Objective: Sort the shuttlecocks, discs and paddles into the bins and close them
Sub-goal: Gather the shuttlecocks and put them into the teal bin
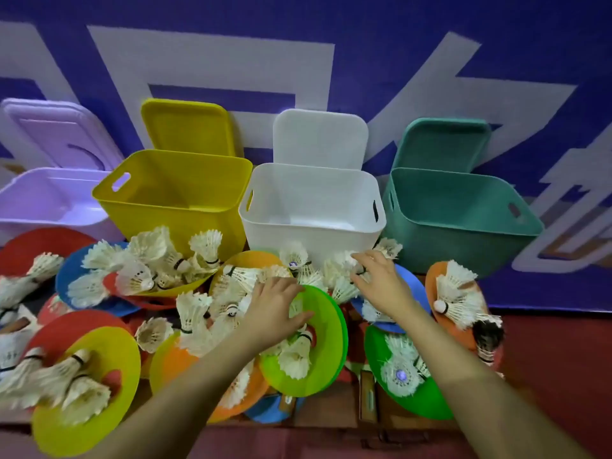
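Many white feather shuttlecocks (pixel 149 263) lie heaped over coloured discs on the floor in front of open bins. My left hand (pixel 275 309) rests with fingers spread on shuttlecocks at the edge of a lime green disc (pixel 326 339), thumb lying on the disc. My right hand (pixel 381 279) reaches toward the white bin (pixel 311 226), and its fingertips pinch a shuttlecock (pixel 344 263) from the cluster at the bin's foot. A wooden paddle handle (pixel 368 400) shows between the green discs; the rest of the paddle is hidden.
Left to right stand a purple bin (pixel 49 200), a yellow bin (pixel 172 210), the white bin and a teal bin (pixel 463 233), with nothing visible inside them. Matching lids lean behind them on a blue banner wall: the yellow lid (pixel 188 127), the white lid (pixel 321 137) and the teal lid (pixel 443 144).
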Motion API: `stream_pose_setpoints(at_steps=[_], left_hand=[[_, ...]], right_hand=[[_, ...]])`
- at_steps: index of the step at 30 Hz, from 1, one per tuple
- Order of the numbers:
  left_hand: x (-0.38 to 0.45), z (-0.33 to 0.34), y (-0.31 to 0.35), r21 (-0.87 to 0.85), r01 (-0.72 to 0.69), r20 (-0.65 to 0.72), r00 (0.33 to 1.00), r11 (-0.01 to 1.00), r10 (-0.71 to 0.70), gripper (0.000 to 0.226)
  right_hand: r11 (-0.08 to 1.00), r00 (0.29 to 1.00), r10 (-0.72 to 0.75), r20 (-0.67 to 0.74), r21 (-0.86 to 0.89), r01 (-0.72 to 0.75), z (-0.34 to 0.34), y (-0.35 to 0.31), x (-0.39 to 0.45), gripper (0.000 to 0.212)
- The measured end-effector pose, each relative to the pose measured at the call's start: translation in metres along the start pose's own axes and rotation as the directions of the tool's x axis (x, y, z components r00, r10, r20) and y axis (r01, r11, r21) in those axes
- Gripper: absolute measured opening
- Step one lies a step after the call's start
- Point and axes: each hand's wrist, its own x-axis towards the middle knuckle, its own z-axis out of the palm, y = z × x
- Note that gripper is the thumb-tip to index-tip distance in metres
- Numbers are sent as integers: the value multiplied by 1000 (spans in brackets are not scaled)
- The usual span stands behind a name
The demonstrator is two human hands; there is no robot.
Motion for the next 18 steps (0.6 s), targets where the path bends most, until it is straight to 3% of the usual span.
stream_pose_setpoints(at_steps=[3, 9, 18], left_hand=[[-5, 16, -5, 42, 6, -15, 1000, 999, -5, 66], [-1, 33, -20, -33, -43, -293, 956, 999, 31, 23], [-2, 37, -21, -199, 52, -321, 940, 979, -115, 9]], right_hand=[[1000, 1000, 22, 2, -5, -22, 8, 4, 6, 44], [999, 981, 28, -193, 29, -23, 17, 5, 12, 17], [998, 903, -10, -429, 46, 33, 12, 1, -12, 11]])
